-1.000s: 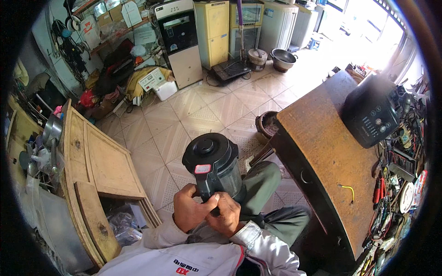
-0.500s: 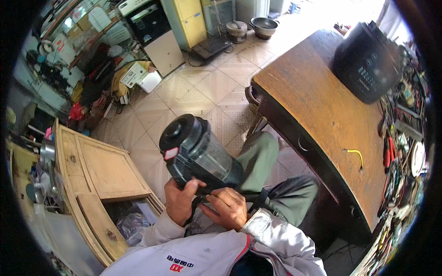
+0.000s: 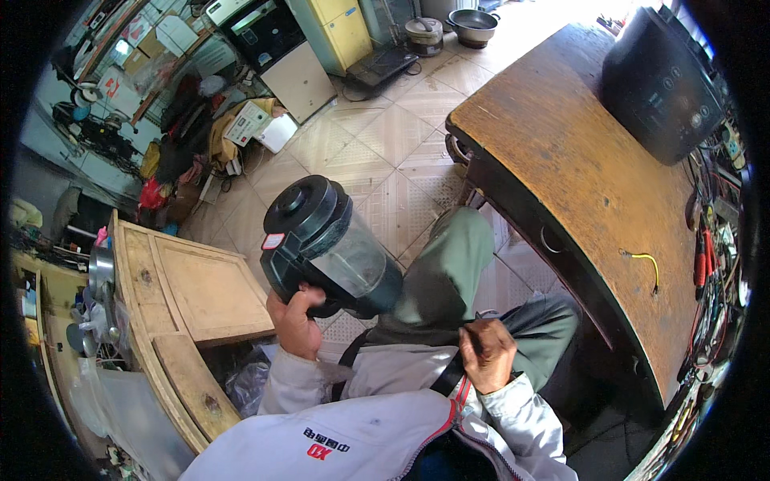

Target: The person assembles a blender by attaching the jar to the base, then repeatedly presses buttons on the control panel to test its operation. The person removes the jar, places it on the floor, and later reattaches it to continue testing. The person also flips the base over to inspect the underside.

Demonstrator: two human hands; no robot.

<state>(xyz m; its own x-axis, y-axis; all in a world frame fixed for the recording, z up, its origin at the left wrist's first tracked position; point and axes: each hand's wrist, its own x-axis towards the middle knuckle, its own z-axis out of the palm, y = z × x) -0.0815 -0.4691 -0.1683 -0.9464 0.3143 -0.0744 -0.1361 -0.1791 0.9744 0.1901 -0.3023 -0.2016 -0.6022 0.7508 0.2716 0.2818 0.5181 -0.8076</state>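
Note:
A blender jug [image 3: 354,260] with a clear body, black lid and black base is tilted above my lap. My left hand [image 3: 295,321] is closed around its black handle, the thumb lying along the top. A small red-edged white label [image 3: 273,241] sits on the handle's upper end. My right hand [image 3: 488,355] is away from the jug, over my lap beside the jacket zipper and a dark strap [image 3: 451,375]. Its fingers are curled in, and whatever may be between them is hidden.
To my right stands a brown wooden desk [image 3: 561,152] bearing a black appliance [image 3: 658,88], a short yellow wire [image 3: 644,258] and red-handled pliers [image 3: 703,256] among tangled tools. A wooden cabinet [image 3: 200,280] is at my left. Pots [image 3: 473,30] stand on the far floor.
My right hand has left the jug's handle area and moved right, toward the jacket zipper. My left hand has carried the jug slightly left and up. The view has shifted a little.

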